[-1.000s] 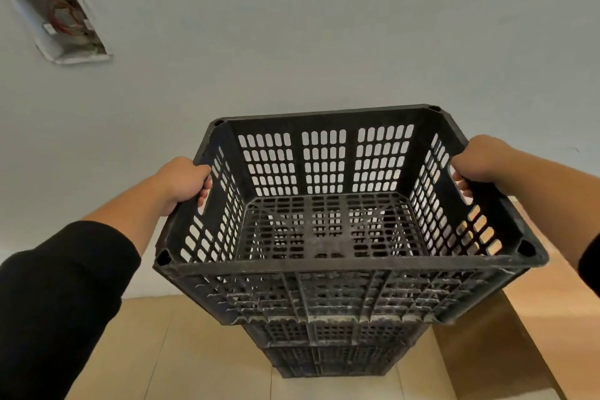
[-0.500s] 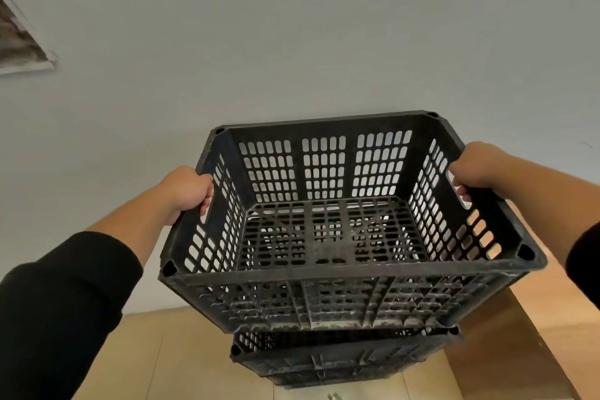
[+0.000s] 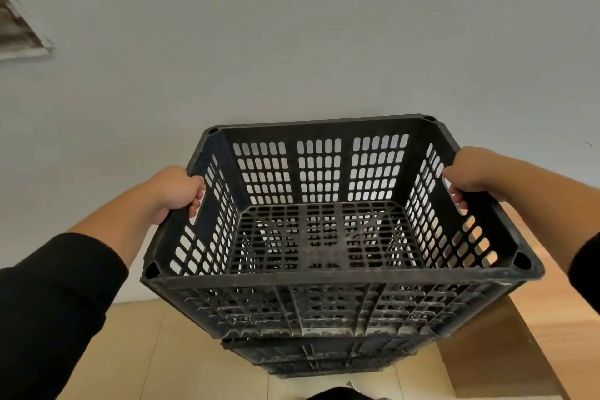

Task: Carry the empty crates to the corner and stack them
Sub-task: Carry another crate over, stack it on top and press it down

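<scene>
Currently held at chest level: black crate [image 3: 328,230], empty, directly above stack of crates [image 3: 319,355] on tiled floor [image 3: 136,351], close to pale wall [image 3: 292,36]. Left hand [image 3: 177,193] wrapped around left rim at handle slot; right hand [image 3: 469,172] likewise on right rim. Both grips closed firmly on crate, fingers hooked through slots. Judged light for its bulk, being open lattice plastic; stiff, not fragile, little flex expected. Rim edges look hard and slightly dusty, so some slip possible if held by flat wall instead of slots. Best hold: side handle openings, as now, keeping crate level for seating onto stack. Contact between crate base and top of stack not confirmable; gap or touch cannot be told. Number of crates below unclear, only front edges showing. Fingertips hidden inside slots. Wooden piece [image 3: 500,364] at right partly cut off; object on wall at upper left cropped and unidentified. Dark shape at bottom edge indistinct.
</scene>
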